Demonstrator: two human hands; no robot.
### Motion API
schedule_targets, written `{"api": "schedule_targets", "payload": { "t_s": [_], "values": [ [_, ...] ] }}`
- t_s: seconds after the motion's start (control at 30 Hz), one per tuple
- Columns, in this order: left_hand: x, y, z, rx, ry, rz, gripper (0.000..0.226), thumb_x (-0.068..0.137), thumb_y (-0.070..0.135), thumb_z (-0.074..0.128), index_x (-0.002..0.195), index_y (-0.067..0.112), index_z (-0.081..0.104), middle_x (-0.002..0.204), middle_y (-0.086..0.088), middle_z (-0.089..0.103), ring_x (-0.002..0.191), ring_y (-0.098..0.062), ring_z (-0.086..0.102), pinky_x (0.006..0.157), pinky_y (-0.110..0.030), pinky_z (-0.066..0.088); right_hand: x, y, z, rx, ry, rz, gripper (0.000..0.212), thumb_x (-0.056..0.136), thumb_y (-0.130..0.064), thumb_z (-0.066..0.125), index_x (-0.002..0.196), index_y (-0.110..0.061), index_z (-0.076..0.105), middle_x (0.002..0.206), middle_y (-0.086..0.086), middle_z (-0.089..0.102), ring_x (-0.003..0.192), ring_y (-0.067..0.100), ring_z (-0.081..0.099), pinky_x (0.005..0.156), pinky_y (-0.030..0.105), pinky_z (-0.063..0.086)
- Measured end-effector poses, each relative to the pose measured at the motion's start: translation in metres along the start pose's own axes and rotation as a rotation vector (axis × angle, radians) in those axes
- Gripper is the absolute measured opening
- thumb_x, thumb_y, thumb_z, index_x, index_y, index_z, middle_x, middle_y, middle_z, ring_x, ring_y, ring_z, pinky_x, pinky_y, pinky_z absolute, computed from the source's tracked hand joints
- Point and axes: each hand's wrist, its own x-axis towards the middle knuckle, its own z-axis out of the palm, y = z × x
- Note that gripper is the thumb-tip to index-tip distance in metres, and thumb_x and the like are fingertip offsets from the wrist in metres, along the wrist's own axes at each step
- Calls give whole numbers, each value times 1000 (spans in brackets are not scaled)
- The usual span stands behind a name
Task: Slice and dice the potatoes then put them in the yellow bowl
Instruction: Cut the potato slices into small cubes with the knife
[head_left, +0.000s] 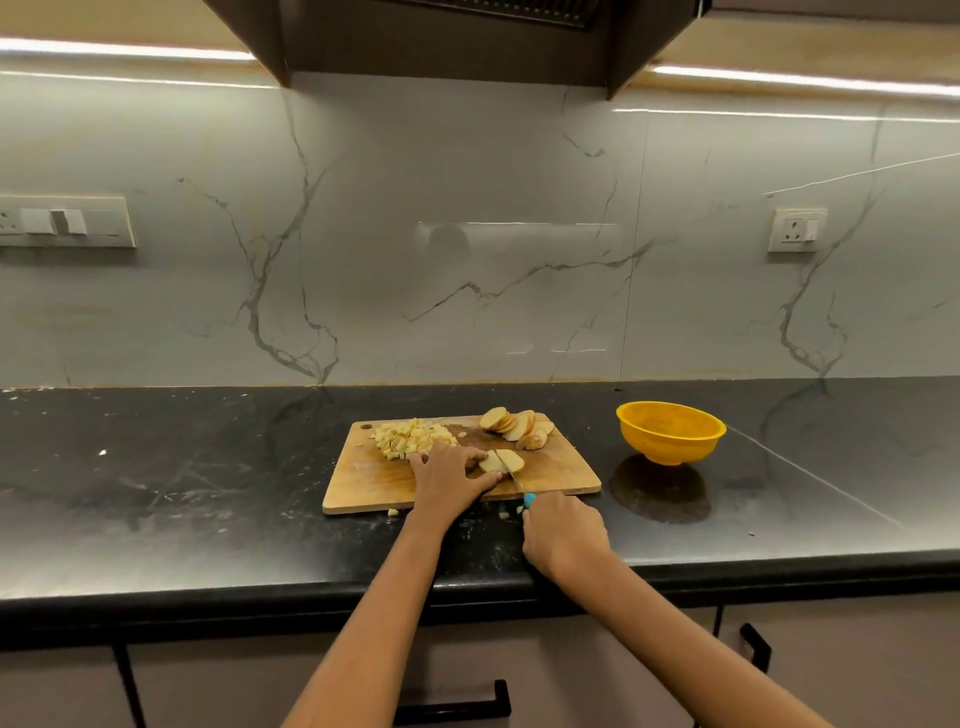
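Right hand (563, 530) wrapped round the knife (514, 480) handle, blade running away across the slices (501, 461). Left hand (449, 475) pinning those slices on the board (363, 478), just left of the blade. Dice (410, 439) heaped behind; bowl (670, 431) well right, nearer the knife hand.

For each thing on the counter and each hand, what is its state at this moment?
yellow bowl: upright, looks empty
diced potato: heaped on cutting board
potato slices: fanned, not diced
potato piece: being cut
knife: blade in the piece
left hand: holds the piece
right hand: grips the knife
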Motion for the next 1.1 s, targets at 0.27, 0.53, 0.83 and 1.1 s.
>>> {"api": "schedule_targets", "payload": {
  "t_s": [0.27, 0.53, 0.83, 1.1],
  "values": [
    [-3, 2, -5, -58, 17, -40, 37, 84, 51, 58, 115, 31, 62, 122, 9, 59, 122, -13, 40, 96, -37, 21, 28, 6, 4, 346, -50, 27, 47, 102, -34, 33, 104, 3, 61, 67, 6, 57, 53, 13, 52, 43, 19, 32],
    [0, -1, -4, -73, 21, -34, 37, 83, 51, 60, 114, 31, 64, 120, 10, 61, 120, -13, 42, 99, -40, 23, 32, 2, 2, 403, -108, 53, 41, 102, -34, 35, 101, 0, 58, 62, 2, 54, 46, 9, 51, 38, 16, 31],
    [3, -1, -5, -86, 27, -8, 33, 83, 48, 62, 110, 29, 67, 115, 11, 64, 116, -12, 48, 88, -36, 21, 46, -16, -24, 444, -406, 184, 19, 102, -19, 36, 104, -2, 45, 78, 15, 52, 56, 23, 55, 42, 26, 46],
    [0, 0, -6, 4, 39, -27, 35, 82, 55, 58, 109, 34, 66, 115, 12, 64, 117, -13, 45, 93, -40, 25, 31, -12, -16, 245, -313, 89, 30, 101, -25, 39, 113, 0, 53, 95, 14, 61, 88, 28, 66, 61, 28, 51]
  ]
}}
